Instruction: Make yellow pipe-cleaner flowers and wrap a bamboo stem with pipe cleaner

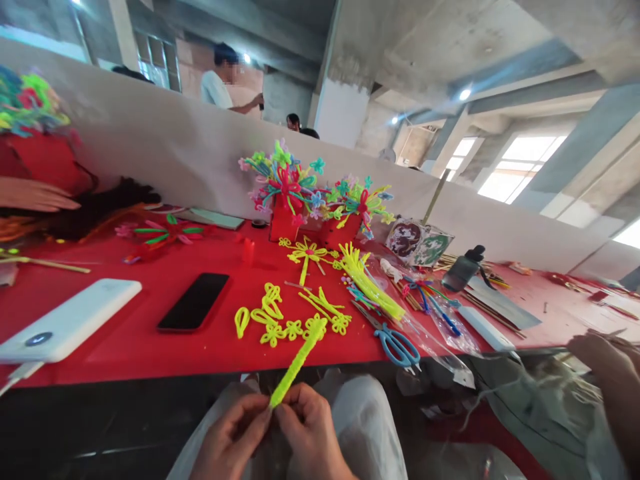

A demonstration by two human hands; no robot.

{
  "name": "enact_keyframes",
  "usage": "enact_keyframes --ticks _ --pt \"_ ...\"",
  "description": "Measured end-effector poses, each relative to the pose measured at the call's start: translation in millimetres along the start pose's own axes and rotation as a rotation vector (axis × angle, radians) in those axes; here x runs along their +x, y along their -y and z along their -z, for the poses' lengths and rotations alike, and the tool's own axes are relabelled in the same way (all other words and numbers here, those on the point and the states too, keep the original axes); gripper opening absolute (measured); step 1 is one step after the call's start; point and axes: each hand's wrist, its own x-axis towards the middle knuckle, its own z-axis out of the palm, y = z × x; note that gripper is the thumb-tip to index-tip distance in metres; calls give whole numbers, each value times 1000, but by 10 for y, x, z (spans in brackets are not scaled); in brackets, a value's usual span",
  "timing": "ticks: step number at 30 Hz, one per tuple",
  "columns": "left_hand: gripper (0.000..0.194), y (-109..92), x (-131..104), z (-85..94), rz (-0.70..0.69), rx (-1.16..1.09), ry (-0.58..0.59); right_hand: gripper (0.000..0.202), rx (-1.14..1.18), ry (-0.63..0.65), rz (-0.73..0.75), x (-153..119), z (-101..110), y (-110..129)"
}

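Over my lap, my left hand (237, 430) and my right hand (310, 427) pinch the lower end of a bright yellow pipe cleaner stem (299, 363). It looks thick, perhaps doubled, and slants up to the right towards the table edge. Beyond its tip lie yellow pipe cleaner flowers (273, 333) and a loose loop (242, 322). Farther back is a larger yellow flower (307, 253) with a red centre. A bundle of straight yellow pipe cleaners (373, 283) rests to the right on clear plastic. Blue-handled scissors (397, 345) lie by the table's front edge.
A black phone (194, 302) and a white power bank (73, 320) lie on the red table (200, 357). Red pots of colourful pipe cleaner flowers (285, 190) stand behind, near a dark bottle (464, 269). Other people's hands show at left (37, 195) and right (597, 353).
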Motion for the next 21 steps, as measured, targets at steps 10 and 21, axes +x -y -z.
enact_keyframes --ticks 10,21 --pt "29 -47 -86 -32 -12 -25 -13 19 -40 30 56 -27 52 5" --pt "26 15 56 23 -206 299 -119 20 -598 174 199 -118 199 47"
